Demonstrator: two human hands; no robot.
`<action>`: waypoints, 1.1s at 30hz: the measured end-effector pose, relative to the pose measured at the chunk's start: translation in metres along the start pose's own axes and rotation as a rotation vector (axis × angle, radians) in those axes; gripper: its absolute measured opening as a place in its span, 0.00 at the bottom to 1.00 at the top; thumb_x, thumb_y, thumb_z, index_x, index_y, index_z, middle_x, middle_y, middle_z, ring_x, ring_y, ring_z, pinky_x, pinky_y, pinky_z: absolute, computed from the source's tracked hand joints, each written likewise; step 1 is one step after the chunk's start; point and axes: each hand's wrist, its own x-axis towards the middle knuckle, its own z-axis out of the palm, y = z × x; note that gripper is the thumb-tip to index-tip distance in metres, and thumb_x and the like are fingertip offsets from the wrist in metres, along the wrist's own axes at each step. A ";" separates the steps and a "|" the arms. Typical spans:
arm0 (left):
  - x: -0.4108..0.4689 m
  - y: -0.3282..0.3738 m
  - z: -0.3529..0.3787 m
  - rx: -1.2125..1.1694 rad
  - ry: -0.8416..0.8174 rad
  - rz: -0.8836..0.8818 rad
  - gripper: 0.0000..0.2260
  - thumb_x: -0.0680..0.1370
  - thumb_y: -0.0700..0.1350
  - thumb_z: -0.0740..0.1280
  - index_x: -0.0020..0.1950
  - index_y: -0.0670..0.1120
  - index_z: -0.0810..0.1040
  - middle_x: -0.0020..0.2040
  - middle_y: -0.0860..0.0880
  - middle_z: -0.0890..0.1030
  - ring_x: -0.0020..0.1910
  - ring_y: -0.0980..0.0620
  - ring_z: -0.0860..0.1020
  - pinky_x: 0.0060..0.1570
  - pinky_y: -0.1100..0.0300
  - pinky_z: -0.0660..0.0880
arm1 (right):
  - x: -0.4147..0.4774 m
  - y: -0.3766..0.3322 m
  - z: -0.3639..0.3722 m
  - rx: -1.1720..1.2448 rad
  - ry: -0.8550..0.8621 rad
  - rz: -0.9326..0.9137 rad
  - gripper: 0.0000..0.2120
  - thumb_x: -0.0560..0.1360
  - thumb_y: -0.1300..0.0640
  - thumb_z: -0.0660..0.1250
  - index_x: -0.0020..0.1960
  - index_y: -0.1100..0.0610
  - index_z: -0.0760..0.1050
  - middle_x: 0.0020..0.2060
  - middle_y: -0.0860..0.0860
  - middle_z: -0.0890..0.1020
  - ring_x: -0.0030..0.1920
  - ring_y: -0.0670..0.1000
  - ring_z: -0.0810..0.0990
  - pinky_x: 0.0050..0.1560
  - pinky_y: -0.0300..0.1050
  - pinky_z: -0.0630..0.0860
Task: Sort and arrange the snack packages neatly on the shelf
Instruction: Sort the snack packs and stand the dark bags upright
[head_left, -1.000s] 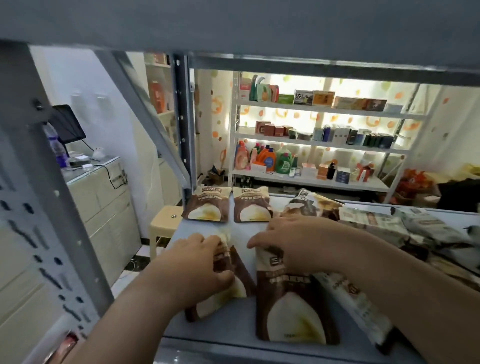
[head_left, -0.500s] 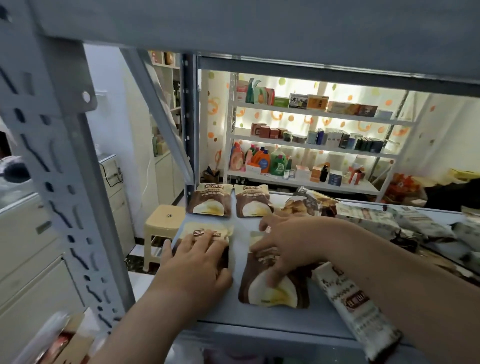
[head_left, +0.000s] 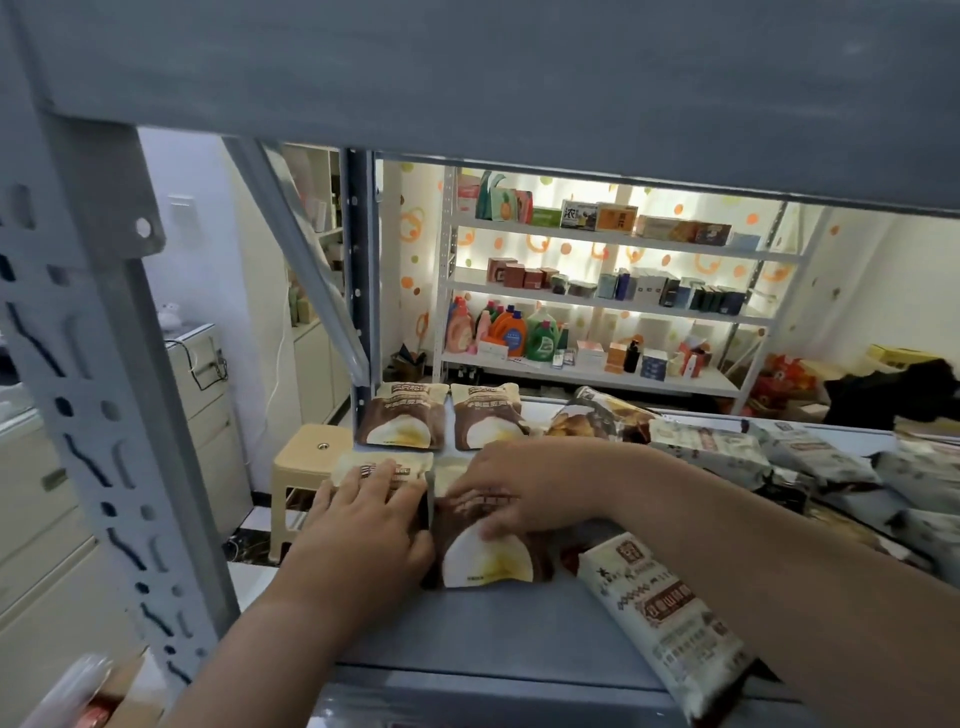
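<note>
Fingers of left hand spread flat, pressing left brown-and-cream foil snack pouch. Right hand, fingers splayed, flat on right matching pouch, front row, grey metal shelf. Advice: slide both square, edges parallel with two back-row pouches.

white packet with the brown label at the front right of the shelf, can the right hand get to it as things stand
Probably yes. The white packet lies flat on the shelf just beneath the right forearm, with nothing on top of it. The right hand is pressing the brown pouch beside it, so it would first have to let go.
</note>
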 end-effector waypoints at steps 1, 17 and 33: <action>0.003 0.003 -0.005 -0.015 0.048 0.020 0.23 0.78 0.59 0.53 0.74 0.58 0.61 0.76 0.49 0.62 0.74 0.47 0.59 0.73 0.47 0.57 | -0.006 0.009 -0.006 0.060 0.071 0.006 0.23 0.78 0.42 0.65 0.72 0.43 0.68 0.68 0.45 0.72 0.66 0.45 0.69 0.64 0.43 0.65; 0.145 0.117 -0.018 0.080 -0.389 -0.034 0.52 0.58 0.81 0.56 0.73 0.50 0.69 0.72 0.46 0.69 0.67 0.43 0.68 0.62 0.49 0.68 | -0.063 0.243 0.005 0.690 -0.072 0.877 0.20 0.75 0.45 0.71 0.55 0.61 0.77 0.48 0.55 0.85 0.40 0.50 0.86 0.35 0.42 0.80; 0.156 0.141 -0.054 -0.875 0.196 -0.140 0.16 0.67 0.38 0.76 0.50 0.50 0.77 0.47 0.46 0.81 0.41 0.47 0.83 0.35 0.54 0.82 | -0.072 0.253 -0.006 0.937 0.172 0.579 0.15 0.73 0.58 0.75 0.56 0.62 0.76 0.50 0.56 0.81 0.47 0.53 0.80 0.47 0.52 0.82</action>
